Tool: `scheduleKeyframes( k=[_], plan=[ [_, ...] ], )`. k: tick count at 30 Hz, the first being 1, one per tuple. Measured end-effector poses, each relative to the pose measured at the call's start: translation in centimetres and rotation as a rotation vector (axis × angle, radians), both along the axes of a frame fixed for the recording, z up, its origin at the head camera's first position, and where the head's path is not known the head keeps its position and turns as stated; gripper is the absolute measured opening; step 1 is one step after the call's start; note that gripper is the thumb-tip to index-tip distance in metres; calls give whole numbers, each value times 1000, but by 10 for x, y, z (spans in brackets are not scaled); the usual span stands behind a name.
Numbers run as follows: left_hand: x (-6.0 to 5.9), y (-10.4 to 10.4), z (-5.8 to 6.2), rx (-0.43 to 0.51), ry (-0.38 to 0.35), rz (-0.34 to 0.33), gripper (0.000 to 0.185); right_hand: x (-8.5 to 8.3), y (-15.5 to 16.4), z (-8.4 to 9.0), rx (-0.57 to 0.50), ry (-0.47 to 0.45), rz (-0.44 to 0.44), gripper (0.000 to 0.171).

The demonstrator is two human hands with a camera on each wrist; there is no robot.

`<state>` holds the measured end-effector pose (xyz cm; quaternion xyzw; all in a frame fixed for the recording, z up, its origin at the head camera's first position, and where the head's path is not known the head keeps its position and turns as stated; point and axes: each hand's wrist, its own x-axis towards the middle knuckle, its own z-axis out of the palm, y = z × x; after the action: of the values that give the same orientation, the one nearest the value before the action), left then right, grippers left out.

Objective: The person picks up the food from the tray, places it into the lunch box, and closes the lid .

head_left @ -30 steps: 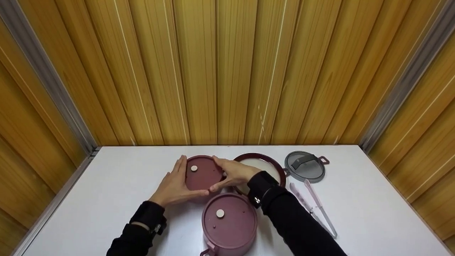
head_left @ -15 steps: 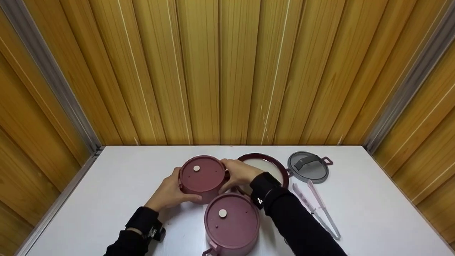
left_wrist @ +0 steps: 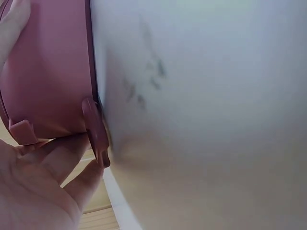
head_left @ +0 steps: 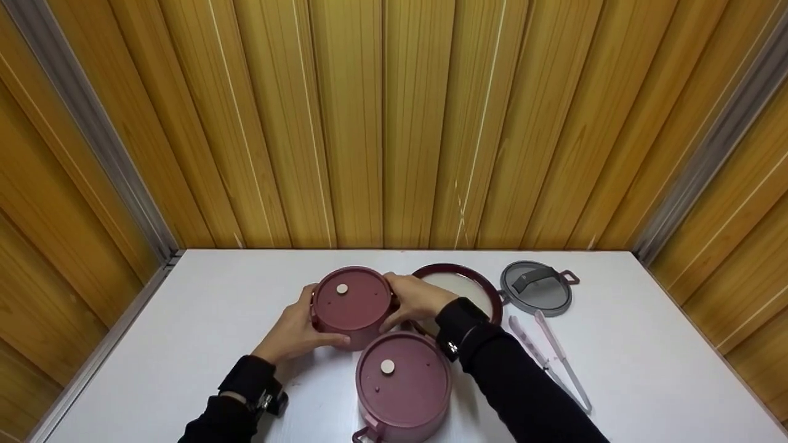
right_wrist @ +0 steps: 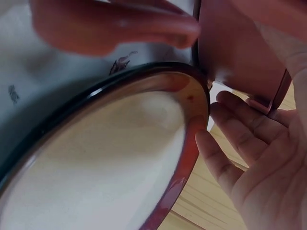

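The left hand [head_left: 294,330] and right hand [head_left: 414,299] clasp the far pot [head_left: 352,306] by its sides, behind the near pot [head_left: 403,387]; judging by this, the pot is gripped but not yet placed anywhere.

White table [head_left: 646,369] w/ 2 maroon pots [head_left: 403,387], pan [head_left: 458,286], grey lid [head_left: 535,288], tongs [head_left: 554,360].

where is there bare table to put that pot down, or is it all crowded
Bare table lies left of the left hand, and more along the right edge beyond the tongs and grey lid. The middle is crowded: held pot, near pot and round lid sit close together.
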<state>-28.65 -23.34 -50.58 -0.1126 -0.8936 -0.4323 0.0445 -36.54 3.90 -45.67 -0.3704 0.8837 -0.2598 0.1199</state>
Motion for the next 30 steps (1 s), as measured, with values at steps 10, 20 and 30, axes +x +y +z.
scheduleKeyframes(
  k=[10,20,30],
  plan=[
    [-4,1,9,-2,5,4,117,-1,4,7,-18,13,-2,86],
    [-1,4,30,25,23,10,116,-2,10,23,-60,25,9,92],
    [6,17,49,-15,125,53,116,-2,23,42,-94,10,27,94]
  ],
)
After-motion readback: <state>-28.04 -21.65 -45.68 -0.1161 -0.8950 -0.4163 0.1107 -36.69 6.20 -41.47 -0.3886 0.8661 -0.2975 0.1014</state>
